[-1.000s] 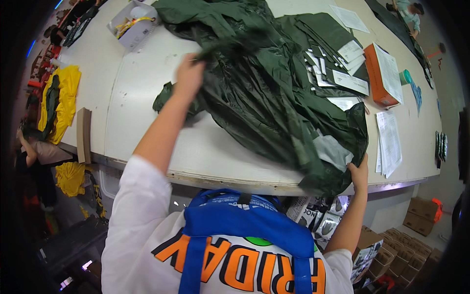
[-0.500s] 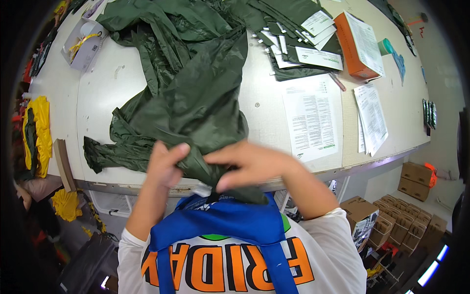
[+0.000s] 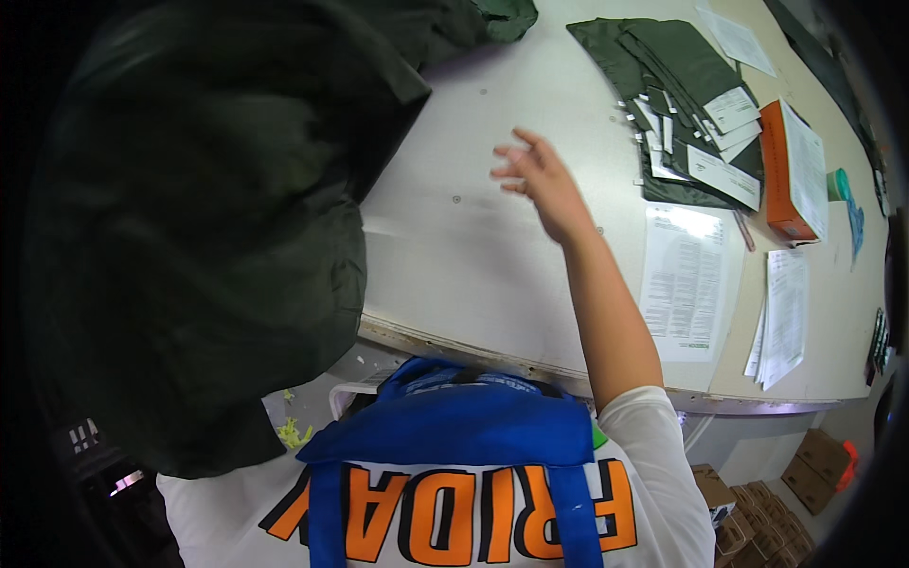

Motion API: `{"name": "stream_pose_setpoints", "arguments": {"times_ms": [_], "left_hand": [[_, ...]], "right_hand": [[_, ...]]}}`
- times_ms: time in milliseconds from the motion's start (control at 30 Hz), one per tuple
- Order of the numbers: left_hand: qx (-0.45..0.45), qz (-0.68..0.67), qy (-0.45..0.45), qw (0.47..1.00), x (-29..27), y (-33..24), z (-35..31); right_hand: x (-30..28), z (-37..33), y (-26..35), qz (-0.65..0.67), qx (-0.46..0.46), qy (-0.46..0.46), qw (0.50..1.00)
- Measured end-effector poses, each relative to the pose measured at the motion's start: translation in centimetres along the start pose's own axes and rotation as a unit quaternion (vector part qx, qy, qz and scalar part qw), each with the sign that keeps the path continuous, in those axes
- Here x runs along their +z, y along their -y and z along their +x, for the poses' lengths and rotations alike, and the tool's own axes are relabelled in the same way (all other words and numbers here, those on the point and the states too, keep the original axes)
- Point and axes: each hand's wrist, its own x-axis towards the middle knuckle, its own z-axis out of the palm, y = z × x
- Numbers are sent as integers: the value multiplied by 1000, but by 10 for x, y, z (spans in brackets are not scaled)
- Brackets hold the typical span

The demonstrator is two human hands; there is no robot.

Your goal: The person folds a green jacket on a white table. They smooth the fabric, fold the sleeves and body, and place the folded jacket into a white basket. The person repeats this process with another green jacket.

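A large dark green garment of thin, shiny fabric (image 3: 227,208) hangs raised over the left side of the head view. It covers my left hand and forearm, so what that hand holds cannot be seen. My right hand (image 3: 535,180) is above the white table (image 3: 473,275), apart from the fabric, with its fingers spread and nothing in them. A smaller piece of green fabric (image 3: 509,17) shows at the top, beyond the raised cloth.
On the right of the table lies a stack of folded green packs (image 3: 686,66) with white labels. Beside it stands an orange box (image 3: 788,175). Printed sheets (image 3: 684,293) and more papers (image 3: 786,308) lie nearer me. Cardboard boxes (image 3: 819,464) are on the floor at right.
The green garment has been lifted off the table and swung up to the left, hiding my left hand. My right hand has let go of the fabric and moved away from me.
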Motion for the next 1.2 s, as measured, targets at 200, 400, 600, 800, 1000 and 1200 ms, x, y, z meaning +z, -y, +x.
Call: {"name": "stream_pose_setpoints", "arguments": {"times_ms": [200,400,600,800,1000,1200], "left_hand": [[-89,7,289,953,274,171,-29],[168,240,407,865,237,233,-99],[-158,431,96,883,127,261,-133],[-415,-25,26,909,118,285,-176],[-415,-162,-53,894,118,262,-180],[-471,-114,-32,874,121,258,-190]], "right_hand": [[-155,6,14,-175,5,-187,967],[-167,-67,23,-297,-11,-281,912],[-96,-68,-12,-557,-214,-156,787],[-141,-17,-40,-534,-9,-93,841],[-153,-57,-42,-627,-151,-176,744],[-118,-154,-89,-507,-12,-248,825]]}}
